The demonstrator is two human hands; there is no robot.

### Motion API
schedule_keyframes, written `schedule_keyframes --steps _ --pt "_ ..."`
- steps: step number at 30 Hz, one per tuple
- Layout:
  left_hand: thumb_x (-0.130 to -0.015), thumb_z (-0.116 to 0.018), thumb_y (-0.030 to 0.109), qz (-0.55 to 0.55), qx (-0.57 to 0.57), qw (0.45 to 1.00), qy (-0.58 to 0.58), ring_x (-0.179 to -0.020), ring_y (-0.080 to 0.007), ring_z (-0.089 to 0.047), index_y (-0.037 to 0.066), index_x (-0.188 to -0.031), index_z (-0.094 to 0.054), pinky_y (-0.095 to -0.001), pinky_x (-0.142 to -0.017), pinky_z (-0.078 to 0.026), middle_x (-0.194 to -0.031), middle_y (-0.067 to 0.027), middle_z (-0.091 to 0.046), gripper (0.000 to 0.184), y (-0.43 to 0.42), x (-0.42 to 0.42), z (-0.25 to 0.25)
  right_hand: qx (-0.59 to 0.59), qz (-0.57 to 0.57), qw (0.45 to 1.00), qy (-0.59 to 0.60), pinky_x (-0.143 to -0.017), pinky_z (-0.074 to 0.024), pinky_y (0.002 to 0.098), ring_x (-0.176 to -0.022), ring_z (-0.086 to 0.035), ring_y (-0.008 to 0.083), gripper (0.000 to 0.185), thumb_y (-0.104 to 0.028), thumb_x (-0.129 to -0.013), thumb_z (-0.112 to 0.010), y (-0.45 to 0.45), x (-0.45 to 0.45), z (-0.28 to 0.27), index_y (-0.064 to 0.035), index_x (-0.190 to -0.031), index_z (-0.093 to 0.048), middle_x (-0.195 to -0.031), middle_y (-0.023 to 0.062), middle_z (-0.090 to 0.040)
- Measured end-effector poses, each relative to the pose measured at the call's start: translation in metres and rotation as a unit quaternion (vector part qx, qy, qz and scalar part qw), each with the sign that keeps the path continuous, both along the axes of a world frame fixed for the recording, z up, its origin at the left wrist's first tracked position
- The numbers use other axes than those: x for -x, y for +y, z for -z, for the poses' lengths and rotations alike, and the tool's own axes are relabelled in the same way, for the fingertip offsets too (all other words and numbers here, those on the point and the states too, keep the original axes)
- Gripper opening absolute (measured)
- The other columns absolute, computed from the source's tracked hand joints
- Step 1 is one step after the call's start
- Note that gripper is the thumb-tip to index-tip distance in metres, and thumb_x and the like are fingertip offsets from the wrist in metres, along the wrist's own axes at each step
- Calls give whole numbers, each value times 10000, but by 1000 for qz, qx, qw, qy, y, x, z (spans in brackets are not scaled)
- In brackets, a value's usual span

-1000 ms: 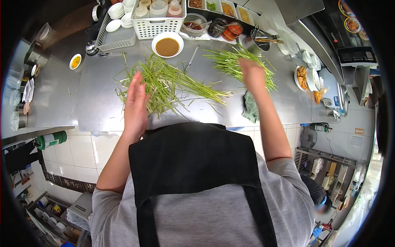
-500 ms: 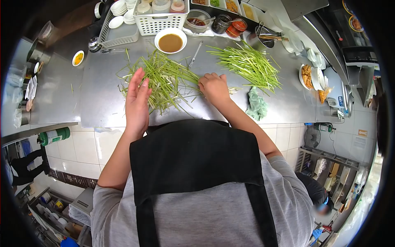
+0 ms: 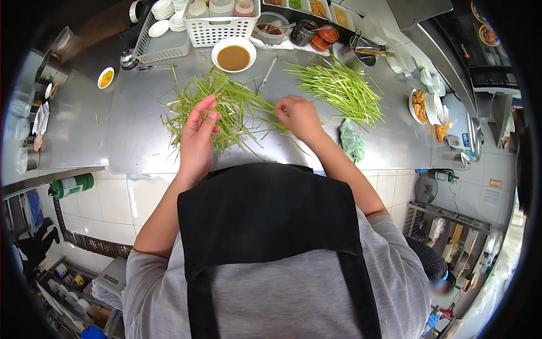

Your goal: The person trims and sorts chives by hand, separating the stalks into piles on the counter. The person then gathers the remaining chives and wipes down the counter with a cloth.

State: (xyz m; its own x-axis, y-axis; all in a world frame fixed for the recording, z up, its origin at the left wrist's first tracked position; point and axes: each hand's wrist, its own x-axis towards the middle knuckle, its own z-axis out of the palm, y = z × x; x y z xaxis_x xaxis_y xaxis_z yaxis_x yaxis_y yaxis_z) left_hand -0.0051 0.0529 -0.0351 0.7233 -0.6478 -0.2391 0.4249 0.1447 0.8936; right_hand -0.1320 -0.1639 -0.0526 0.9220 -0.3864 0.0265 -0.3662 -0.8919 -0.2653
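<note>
A loose, tangled heap of chives (image 3: 226,101), long thin green stalks with some pale ends, lies on the steel table in front of me. My left hand (image 3: 197,133) is over the near side of this heap, palm turned inward, its fingers loosely bent and the thumb apart. At the heap's right end, my right hand (image 3: 300,117) has its fingers bent together beside the stalk ends; whether a stalk is between them is hidden. A neater bundle of chives (image 3: 341,90) rests farther right. Below it is a crumpled green cloth (image 3: 352,141).
Behind the heap stand a white bowl of brown sauce (image 3: 234,58) and a white basket of bottles (image 3: 220,31). A thin pen-like tool (image 3: 267,74) lies between the chives. At left is a small dish with yellow contents (image 3: 106,78). Another person (image 3: 432,260) is at lower right.
My left hand has turned and its fingers have bent inward. My right hand has shifted slightly right, and a few stalks show below it near the table's front.
</note>
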Motion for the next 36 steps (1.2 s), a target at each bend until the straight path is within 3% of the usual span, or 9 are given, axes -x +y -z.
schedule_keyframes --steps 2,3,9,16,21,27,32,34,36 --pt "-958 -518 192 33 -19 999 -7 -1005 -97 -497 108 -1296 -514 -261 -860 -378 -1218 -11 -526 348 -2 -2 6 -305 93 945 -69 -715 -465 317 -744 -599 138 57 -124 -836 -641 -4 -2 -24 -71 -858 -643 -834 41 -641" --pt "-957 -523 199 66 -39 997 -14 -984 -90 -500 108 -1277 -536 -252 -839 -380 -1179 -3 -548 333 -3 -2 10 -340 97 933 -69 -702 -473 243 -711 -581 87 96 -118 -883 -624 -4 -3 -35 -35 -930 -630 -844 28 -649" --pt "-958 -539 263 158 -42 987 -1 -966 -78 -506 84 -1267 -544 -250 -822 -391 -1105 -1 -574 357 -38 12 11 -574 14 813 -99 -752 -459 224 -788 -569 71 114 -90 -922 -569 8 -11 -51 -10 -1000 -590 -872 5 -623" --pt "-933 -590 165 161 30 983 79 -814 -86 -572 41 -1060 -596 -209 -736 -464 -903 -15 -600 178 -58 18 21 -582 45 796 -158 -754 -442 217 -826 -555 66 90 -97 -947 -539 16 -7 -39 -43 -1008 -576 -897 7 -620" --pt "-933 -586 148 114 24 982 146 -772 -93 -575 45 -970 -599 -205 -725 -479 -834 -9 -594 111 -56 15 40 -544 86 718 -425 -727 -434 229 -780 -540 87 76 -103 -957 -518 15 2 -59 -46 -1002 -543 -895 48 -632" --pt "-926 -599 155 111 -31 986 122 -762 -86 -570 36 -932 -611 -213 -728 -486 -827 -7 -592 120 -53 15 56 -519 59 656 -545 -696 -419 228 -766 -531 106 83 -106 -963 -507 0 13 -111 -41 -998 -545 -855 57 -608" --pt "-928 -594 146 83 -51 992 81 -751 -80 -570 29 -939 -613 -212 -728 -487 -831 -8 -595 119 -49 11 47 -475 48 718 -507 -671 -415 225 -724 -511 98 97 -114 -964 -509 -14 27 -115 -44 -1010 -558 -805 39 -591" --pt "-932 -585 140 54 -37 996 67 -766 -80 -576 22 -983 -616 -211 -730 -486 -846 -13 -606 132 -47 8 35 -444 97 840 -296 -653 -419 221 -695 -511 82 99 -114 -953 -529 -12 29 -100 -32 -994 -565 -767 15 -589" --pt "-933 -582 140 50 -25 997 60 -775 -82 -581 17 -1018 -612 -212 -732 -486 -869 -21 -616 153 -45 7 25 -412 104 880 -213 -646 -419 220 -688 -514 76 101 -111 -945 -538 -10 34 -70 -24 -987 -566 -755 7 -588"
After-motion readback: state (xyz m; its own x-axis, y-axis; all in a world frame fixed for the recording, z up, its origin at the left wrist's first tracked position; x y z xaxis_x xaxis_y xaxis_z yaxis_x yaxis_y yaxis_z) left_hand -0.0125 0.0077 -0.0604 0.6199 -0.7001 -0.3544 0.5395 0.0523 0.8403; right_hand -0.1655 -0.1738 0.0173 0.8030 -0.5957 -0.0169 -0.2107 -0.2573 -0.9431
